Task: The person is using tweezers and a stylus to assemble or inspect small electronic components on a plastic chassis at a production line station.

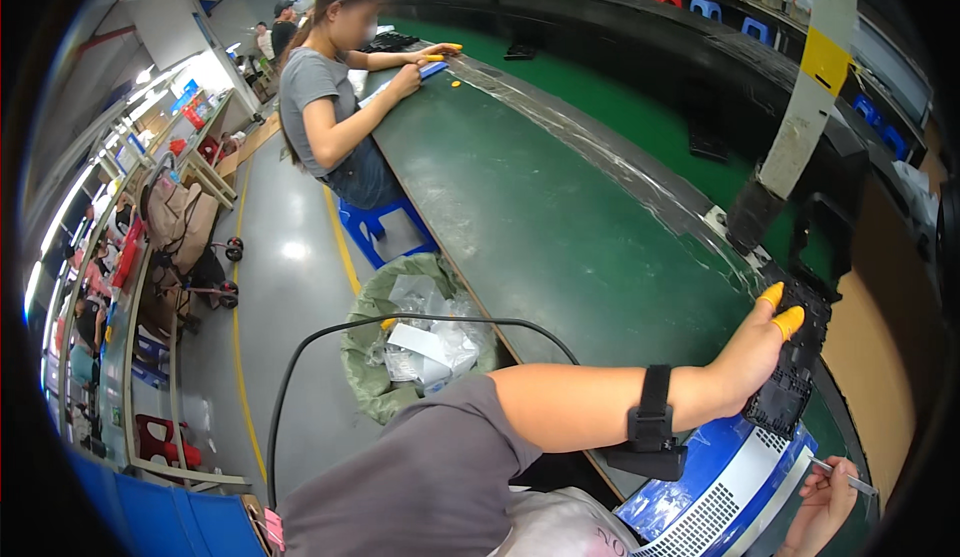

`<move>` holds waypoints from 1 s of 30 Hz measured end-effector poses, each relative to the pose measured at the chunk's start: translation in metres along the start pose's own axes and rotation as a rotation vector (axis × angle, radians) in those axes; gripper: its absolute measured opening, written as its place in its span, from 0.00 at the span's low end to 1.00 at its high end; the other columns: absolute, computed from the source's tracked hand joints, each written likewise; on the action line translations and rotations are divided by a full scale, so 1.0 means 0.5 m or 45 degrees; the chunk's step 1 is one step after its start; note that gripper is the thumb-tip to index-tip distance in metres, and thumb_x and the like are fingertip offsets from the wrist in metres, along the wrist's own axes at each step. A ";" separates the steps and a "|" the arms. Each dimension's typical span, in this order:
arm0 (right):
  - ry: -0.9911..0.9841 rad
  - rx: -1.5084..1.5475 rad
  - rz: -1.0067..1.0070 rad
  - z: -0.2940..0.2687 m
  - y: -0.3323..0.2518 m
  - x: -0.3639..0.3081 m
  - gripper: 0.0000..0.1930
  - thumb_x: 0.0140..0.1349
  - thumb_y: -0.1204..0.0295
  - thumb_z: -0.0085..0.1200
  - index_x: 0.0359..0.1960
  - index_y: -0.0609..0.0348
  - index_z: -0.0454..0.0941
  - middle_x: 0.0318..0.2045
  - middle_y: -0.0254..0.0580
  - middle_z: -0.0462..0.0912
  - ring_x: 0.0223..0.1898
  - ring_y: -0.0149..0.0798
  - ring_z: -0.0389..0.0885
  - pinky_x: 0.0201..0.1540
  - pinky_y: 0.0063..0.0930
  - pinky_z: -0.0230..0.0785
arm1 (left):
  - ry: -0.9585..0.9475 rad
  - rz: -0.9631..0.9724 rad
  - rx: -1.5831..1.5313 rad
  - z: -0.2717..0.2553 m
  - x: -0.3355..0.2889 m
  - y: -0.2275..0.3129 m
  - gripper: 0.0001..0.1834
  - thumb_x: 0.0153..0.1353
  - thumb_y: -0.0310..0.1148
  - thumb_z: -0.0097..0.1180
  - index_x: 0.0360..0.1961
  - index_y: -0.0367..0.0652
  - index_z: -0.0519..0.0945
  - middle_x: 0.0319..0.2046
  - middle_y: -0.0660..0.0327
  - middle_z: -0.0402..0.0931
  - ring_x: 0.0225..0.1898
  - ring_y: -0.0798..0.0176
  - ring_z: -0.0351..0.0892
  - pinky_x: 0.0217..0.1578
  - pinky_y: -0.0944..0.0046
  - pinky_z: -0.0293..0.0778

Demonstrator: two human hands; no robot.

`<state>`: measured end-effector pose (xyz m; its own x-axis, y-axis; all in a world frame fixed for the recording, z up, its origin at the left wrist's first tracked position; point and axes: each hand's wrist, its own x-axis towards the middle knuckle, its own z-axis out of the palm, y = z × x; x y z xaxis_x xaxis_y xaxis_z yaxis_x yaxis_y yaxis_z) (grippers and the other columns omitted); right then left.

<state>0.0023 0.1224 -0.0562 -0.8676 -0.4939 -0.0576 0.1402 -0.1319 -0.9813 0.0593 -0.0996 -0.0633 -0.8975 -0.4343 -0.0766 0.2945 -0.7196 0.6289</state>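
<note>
My left hand [745,362], with yellow finger cots on two of its fingertips, is closed round a black plastic frame-like part [785,392] with a ribbed, slotted surface. The part is tilted at the right end of the green bench. Below it, my right hand [825,512] pinches a slim silver metal tool [850,479]; its exact kind is unclear. The tool is apart from the black part. Beneath the left hand lies a blue and white casing [710,502] with a perforated white panel. A black strap with a small box [652,425] circles my left wrist.
A green bench top [540,207] runs away to a seated person [335,97] writing or handling something blue. A bin lined with a green bag [365,372] holds clear plastic waste. A black cable [400,317] arcs past it. A metal post [810,87] rises beside the conveyor.
</note>
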 end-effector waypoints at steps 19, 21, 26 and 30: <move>0.143 0.129 -0.043 -0.089 0.053 0.017 0.14 0.55 0.70 0.47 0.38 0.68 0.68 0.29 0.43 0.74 0.29 0.32 0.70 0.32 0.21 0.65 | -0.041 0.007 0.197 -0.002 0.018 -0.045 0.29 0.60 0.34 0.36 0.59 0.38 0.42 0.57 0.53 0.50 0.57 0.65 0.52 0.54 0.70 0.51; 0.053 0.084 -0.143 -0.112 0.071 0.031 0.15 0.56 0.69 0.45 0.39 0.70 0.67 0.33 0.49 0.73 0.34 0.36 0.72 0.39 0.26 0.67 | -0.093 0.015 0.218 -0.008 0.021 -0.042 0.28 0.60 0.33 0.34 0.59 0.38 0.43 0.59 0.54 0.45 0.60 0.64 0.44 0.56 0.69 0.44; 0.027 0.002 -0.344 -0.118 0.090 0.034 0.17 0.57 0.69 0.44 0.42 0.72 0.66 0.36 0.52 0.72 0.38 0.38 0.72 0.44 0.29 0.67 | -0.109 -0.002 0.197 -0.012 0.018 -0.045 0.27 0.60 0.32 0.34 0.59 0.38 0.43 0.58 0.55 0.47 0.59 0.64 0.46 0.56 0.70 0.45; 0.088 -0.012 -0.271 -0.079 0.054 0.019 0.18 0.57 0.68 0.45 0.42 0.73 0.66 0.36 0.51 0.72 0.37 0.38 0.72 0.42 0.28 0.67 | -0.115 -0.064 0.177 -0.008 0.006 -0.033 0.28 0.60 0.34 0.35 0.59 0.38 0.43 0.58 0.55 0.47 0.59 0.64 0.46 0.55 0.70 0.45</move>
<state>-0.0211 0.1479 -0.0904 -0.9078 -0.3959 0.1388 -0.0535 -0.2189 -0.9743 0.0532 -0.0911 -0.0772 -0.9377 -0.3445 -0.0447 0.2057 -0.6545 0.7275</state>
